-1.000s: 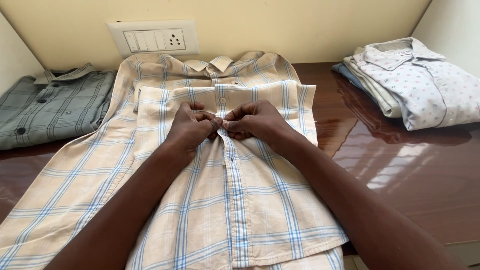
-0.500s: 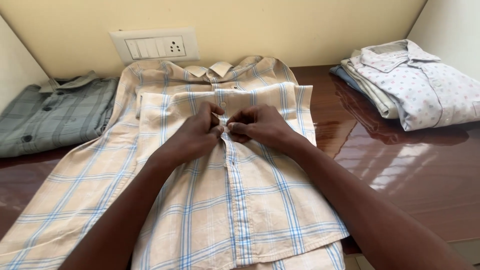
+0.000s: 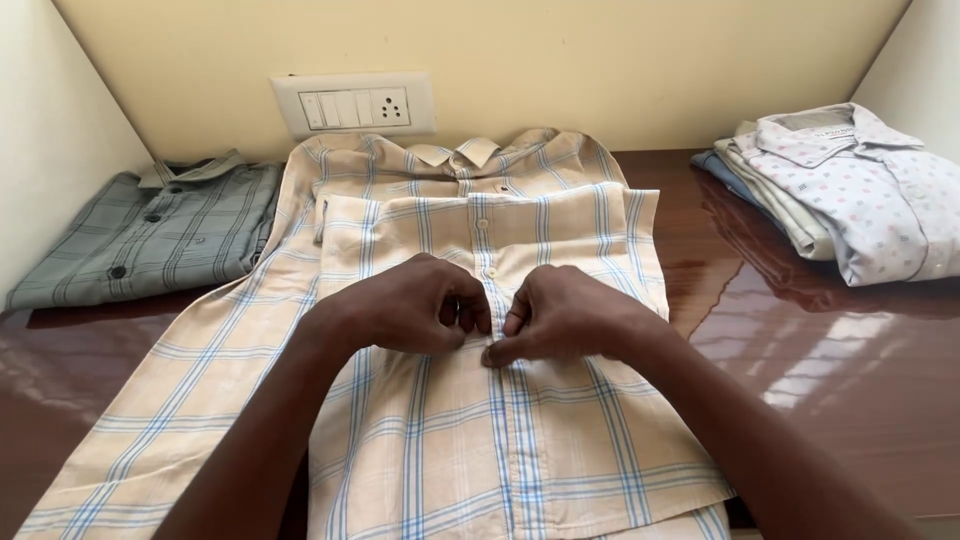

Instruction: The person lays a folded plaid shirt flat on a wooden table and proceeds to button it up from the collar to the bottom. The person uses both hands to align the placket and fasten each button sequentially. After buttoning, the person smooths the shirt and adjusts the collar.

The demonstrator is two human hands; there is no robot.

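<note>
A beige shirt with blue checks (image 3: 560, 450) lies flat on the dark wooden table (image 3: 820, 400), its collar toward the wall. Another piece of the same checked cloth spreads under it to the left. My left hand (image 3: 415, 305) and my right hand (image 3: 565, 315) meet over the shirt's button strip at mid-chest. The fingers of both pinch the cloth of the strip between them. Two white buttons show on the strip just above my hands.
A folded grey-green checked shirt (image 3: 150, 235) lies at the back left. A stack of folded light shirts (image 3: 850, 190) sits at the back right. A white switch and socket plate (image 3: 355, 102) is on the wall behind.
Both hands have moved down the button strip toward me, from near the upper chest to mid-chest. Two buttons above them have come into view.
</note>
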